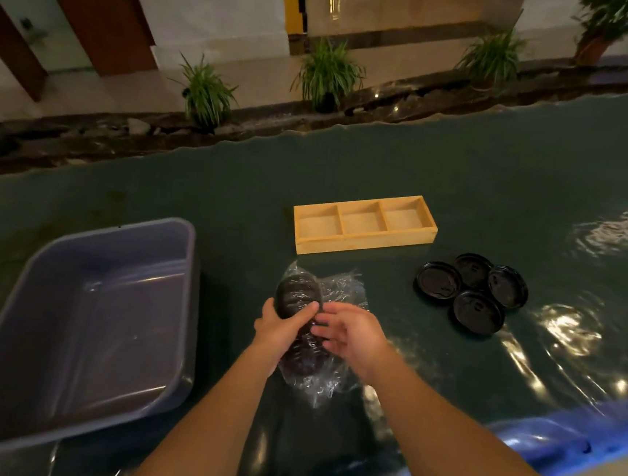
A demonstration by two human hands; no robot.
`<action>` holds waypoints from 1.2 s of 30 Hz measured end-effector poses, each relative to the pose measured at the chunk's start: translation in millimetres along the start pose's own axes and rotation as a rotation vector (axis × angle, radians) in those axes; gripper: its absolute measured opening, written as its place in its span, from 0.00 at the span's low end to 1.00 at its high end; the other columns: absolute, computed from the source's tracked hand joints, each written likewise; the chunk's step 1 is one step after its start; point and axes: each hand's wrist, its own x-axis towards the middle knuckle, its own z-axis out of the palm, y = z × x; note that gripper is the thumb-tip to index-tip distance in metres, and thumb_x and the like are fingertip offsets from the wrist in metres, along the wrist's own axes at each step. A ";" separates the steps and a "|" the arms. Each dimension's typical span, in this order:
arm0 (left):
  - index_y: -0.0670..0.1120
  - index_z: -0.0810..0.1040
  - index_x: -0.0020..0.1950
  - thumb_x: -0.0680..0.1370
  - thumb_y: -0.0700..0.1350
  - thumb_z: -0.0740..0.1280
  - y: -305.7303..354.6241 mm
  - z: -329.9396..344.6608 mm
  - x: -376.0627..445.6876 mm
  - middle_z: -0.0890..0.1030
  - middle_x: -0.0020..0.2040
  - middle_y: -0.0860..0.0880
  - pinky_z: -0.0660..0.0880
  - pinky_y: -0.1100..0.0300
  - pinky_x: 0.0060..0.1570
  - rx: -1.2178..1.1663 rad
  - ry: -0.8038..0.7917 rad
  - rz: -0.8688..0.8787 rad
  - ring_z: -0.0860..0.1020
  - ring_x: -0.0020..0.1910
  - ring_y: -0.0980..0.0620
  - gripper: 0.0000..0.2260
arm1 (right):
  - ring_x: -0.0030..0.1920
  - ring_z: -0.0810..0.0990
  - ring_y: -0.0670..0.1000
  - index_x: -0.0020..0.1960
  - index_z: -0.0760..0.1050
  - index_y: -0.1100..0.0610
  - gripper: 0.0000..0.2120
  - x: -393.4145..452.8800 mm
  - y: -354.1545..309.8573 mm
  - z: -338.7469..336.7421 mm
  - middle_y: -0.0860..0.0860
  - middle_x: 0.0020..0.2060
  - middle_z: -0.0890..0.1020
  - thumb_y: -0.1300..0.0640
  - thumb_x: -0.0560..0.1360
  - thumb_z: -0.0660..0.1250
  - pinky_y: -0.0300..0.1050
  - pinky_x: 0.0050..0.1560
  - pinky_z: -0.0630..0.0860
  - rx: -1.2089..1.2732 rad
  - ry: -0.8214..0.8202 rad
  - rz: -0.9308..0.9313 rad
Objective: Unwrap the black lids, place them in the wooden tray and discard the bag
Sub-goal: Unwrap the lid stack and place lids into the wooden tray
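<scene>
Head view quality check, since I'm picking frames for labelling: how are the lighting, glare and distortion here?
Head view: dim and warm; bright glare streaks on the glossy table cover at right; wide-angle bending curves the table's far edge; the wrapped stack of black lids is murky behind the crinkled plastic bag; the right hand is slightly motion-blurred; the wooden tray and the four loose lids read clearly.

The wooden tray (365,225) is looking matt and pale. Crinkled clear plastic bag (342,289) and glossy black lids (471,293) are catching light on the shiny tabletop (498,200).
</scene>
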 end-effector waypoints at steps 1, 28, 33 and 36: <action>0.57 0.56 0.77 0.58 0.68 0.76 0.2 2.4 0.4 0.65 0.71 0.42 0.75 0.41 0.60 0.019 0.000 0.005 0.72 0.64 0.39 0.53 | 0.33 0.84 0.52 0.52 0.79 0.60 0.11 1.7 0.6 -3.3 0.54 0.36 0.86 0.69 0.75 0.62 0.40 0.27 0.74 -0.028 0.084 -0.005; 0.46 0.78 0.57 0.81 0.49 0.62 -35.3 -72.0 3.3 0.84 0.52 0.45 0.76 0.54 0.43 -0.105 -0.012 -0.105 0.82 0.50 0.48 0.10 | 0.36 0.77 0.48 0.37 0.76 0.52 0.12 39.8 27.7 -58.7 0.50 0.35 0.79 0.54 0.79 0.63 0.42 0.33 0.70 -1.118 0.345 0.042; 0.44 0.77 0.43 0.80 0.54 0.64 -31.2 -56.9 8.4 0.80 0.38 0.46 0.78 0.50 0.40 -0.012 0.124 0.017 0.79 0.38 0.47 0.14 | 0.33 0.76 0.44 0.37 0.75 0.50 0.12 35.5 30.7 -58.3 0.47 0.33 0.78 0.54 0.79 0.62 0.39 0.27 0.65 -1.176 0.333 -0.021; 0.43 0.76 0.41 0.81 0.50 0.63 -30.5 -53.2 9.5 0.73 0.31 0.47 0.70 0.51 0.35 0.105 0.184 0.139 0.72 0.30 0.49 0.14 | 0.34 0.75 0.46 0.36 0.74 0.50 0.15 35.3 30.4 -60.4 0.48 0.33 0.78 0.55 0.80 0.59 0.40 0.30 0.67 -1.129 0.343 -0.037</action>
